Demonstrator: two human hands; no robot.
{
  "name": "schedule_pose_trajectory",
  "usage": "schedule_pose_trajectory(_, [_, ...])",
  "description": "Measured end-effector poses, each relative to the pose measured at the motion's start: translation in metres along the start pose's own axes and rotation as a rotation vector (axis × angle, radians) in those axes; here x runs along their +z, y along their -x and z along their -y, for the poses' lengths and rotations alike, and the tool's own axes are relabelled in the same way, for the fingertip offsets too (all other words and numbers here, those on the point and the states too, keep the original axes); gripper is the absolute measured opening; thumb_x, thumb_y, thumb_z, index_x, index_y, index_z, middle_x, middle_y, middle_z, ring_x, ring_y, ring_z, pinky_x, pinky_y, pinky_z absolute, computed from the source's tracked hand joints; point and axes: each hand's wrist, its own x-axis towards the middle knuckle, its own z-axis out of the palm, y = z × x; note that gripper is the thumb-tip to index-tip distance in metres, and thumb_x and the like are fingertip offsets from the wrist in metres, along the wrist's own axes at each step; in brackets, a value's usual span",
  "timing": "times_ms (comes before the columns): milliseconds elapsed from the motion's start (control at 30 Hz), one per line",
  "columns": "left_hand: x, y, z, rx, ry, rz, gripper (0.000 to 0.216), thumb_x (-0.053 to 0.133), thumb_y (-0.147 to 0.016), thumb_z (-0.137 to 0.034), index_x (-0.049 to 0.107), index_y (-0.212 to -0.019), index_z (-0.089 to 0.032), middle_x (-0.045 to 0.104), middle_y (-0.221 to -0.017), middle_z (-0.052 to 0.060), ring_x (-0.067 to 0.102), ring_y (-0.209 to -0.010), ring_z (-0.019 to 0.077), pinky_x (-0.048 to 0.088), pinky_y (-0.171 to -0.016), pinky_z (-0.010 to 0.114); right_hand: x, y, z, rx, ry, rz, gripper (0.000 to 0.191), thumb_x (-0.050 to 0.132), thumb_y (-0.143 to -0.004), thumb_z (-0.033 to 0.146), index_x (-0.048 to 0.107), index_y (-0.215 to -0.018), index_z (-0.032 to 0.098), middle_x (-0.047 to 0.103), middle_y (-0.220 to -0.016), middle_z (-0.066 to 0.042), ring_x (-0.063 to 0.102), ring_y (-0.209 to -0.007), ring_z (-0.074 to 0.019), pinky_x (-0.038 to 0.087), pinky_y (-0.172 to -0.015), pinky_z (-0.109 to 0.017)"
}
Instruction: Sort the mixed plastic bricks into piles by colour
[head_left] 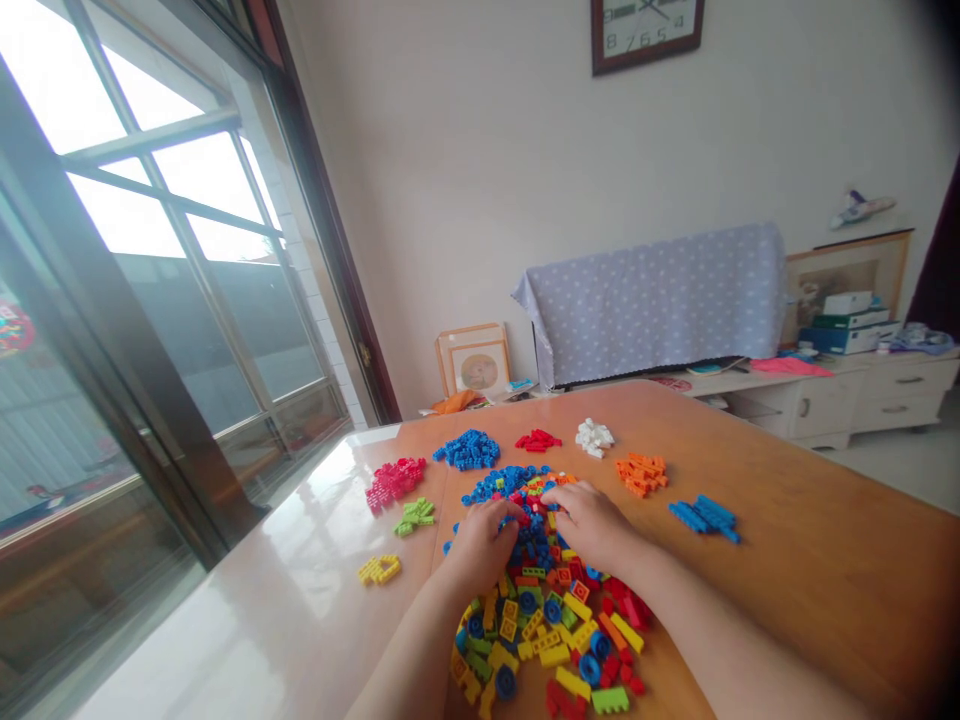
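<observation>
Our left hand [484, 540] and right hand [592, 520] (fingers curled, grip unclear) dug into the mixed brick pile [547, 620], mid-table toward the near edge.

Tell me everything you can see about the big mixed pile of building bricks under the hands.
The mixed pile is a loose heap of small, glossy plastic-looking bricks in blue, yellow, red, orange and green, lying unsorted on the wooden table. Some pieces are round and wheel-like. The left hand and right hand rest on its far end, fingers among the bricks.
</observation>
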Motion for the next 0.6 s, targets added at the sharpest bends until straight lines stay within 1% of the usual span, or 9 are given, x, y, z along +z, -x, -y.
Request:
schedule_pose_trajectory(67, [0.002, 0.001, -0.004, 0.062, -0.093, 0.054, 0.026, 0.050, -0.093, -0.028, 0.072, -0.107, -0.028, 0.072, -0.110, 0.003, 0.062, -0.108, 0.0229, 0.046, -0.098, 0.034, 0.001, 0.001, 0.003, -0.038, 0.012, 0.033, 0.035, 0.048, -0.085, 0.015, 0.072, -0.108, 0.028, 0.072, -0.117, -0.002, 0.056, -0.119, -0.0233, 0.040, -0.100, -0.036])
schedule_pose_trajectory(133, [0.004, 0.001, -0.005, 0.084, -0.154, 0.083, 0.028, 0.049, -0.094, -0.029, 0.071, -0.112, -0.030, 0.072, -0.112, 0.003, 0.062, -0.109, 0.0224, 0.045, -0.100, 0.034, 0.002, 0.003, 0.006, -0.044, 0.023, 0.075, 0.041, 0.048, -0.085, 0.016, 0.070, -0.117, 0.029, 0.068, -0.128, -0.003, 0.051, -0.128, -0.0259, 0.037, -0.105, -0.040])
schedule_pose_trajectory(233, [0.005, 0.001, -0.003, 0.114, -0.202, 0.104, 0.031, 0.049, -0.094, -0.028, 0.069, -0.117, -0.031, 0.071, -0.116, 0.002, 0.061, -0.111, 0.0223, 0.044, -0.101, 0.034, 0.006, 0.006, 0.008, -0.026, 0.033, 0.144, 0.054, 0.047, -0.086, 0.018, 0.059, -0.138, 0.029, 0.058, -0.143, -0.006, 0.041, -0.140, -0.0293, 0.030, -0.113, -0.046])
schedule_pose_trajectory(300, [0.006, 0.001, -0.001, 0.130, -0.212, 0.106, 0.030, 0.049, -0.093, -0.027, 0.069, -0.116, -0.031, 0.071, -0.115, 0.002, 0.061, -0.111, 0.0222, 0.045, -0.101, 0.034, 0.008, 0.007, 0.008, -0.030, 0.036, 0.167, 0.057, 0.046, -0.088, 0.019, 0.053, -0.144, 0.027, 0.054, -0.148, -0.007, 0.038, -0.142, -0.0293, 0.027, -0.115, -0.047])
schedule_pose_trajectory(333, [0.006, 0.001, 0.000, 0.135, -0.214, 0.106, 0.030, 0.050, -0.093, -0.027, 0.069, -0.116, -0.030, 0.071, -0.113, 0.002, 0.061, -0.110, 0.0222, 0.045, -0.100, 0.034, 0.010, 0.007, 0.008, -0.039, 0.038, 0.165, 0.056, 0.046, -0.089, 0.019, 0.053, -0.145, 0.026, 0.054, -0.147, -0.007, 0.039, -0.142, -0.0290, 0.027, -0.116, -0.046])
schedule_pose_trajectory(400, [0.007, 0.002, 0.001, 0.139, -0.215, 0.100, 0.029, 0.050, -0.093, -0.027, 0.069, -0.115, -0.030, 0.071, -0.110, 0.002, 0.062, -0.107, 0.0219, 0.045, -0.098, 0.033, 0.011, 0.006, 0.008, -0.064, 0.044, 0.140, 0.052, 0.047, -0.089, 0.019, 0.058, -0.139, 0.025, 0.058, -0.143, -0.007, 0.042, -0.137, -0.0280, 0.030, -0.114, -0.044])
schedule_pose_trajectory(500, [0.008, 0.002, 0.002, 0.137, -0.216, 0.087, 0.028, 0.051, -0.092, -0.027, 0.069, -0.114, -0.030, 0.071, -0.108, 0.003, 0.061, -0.105, 0.0217, 0.045, -0.097, 0.033, 0.012, 0.004, 0.006, -0.100, 0.051, 0.092, 0.042, 0.050, -0.087, 0.017, 0.068, -0.124, 0.026, 0.068, -0.128, -0.005, 0.049, -0.126, -0.0262, 0.035, -0.108, -0.040])
schedule_pose_trajectory(600, [0.009, 0.002, 0.003, 0.132, -0.220, 0.087, 0.028, 0.051, -0.092, -0.026, 0.069, -0.113, -0.029, 0.071, -0.108, 0.003, 0.061, -0.104, 0.0219, 0.045, -0.095, 0.033, 0.014, 0.002, 0.004, -0.101, 0.062, 0.055, 0.038, 0.053, -0.086, 0.017, 0.069, -0.118, 0.027, 0.071, -0.114, -0.005, 0.052, -0.115, -0.0245, 0.037, -0.102, -0.037])
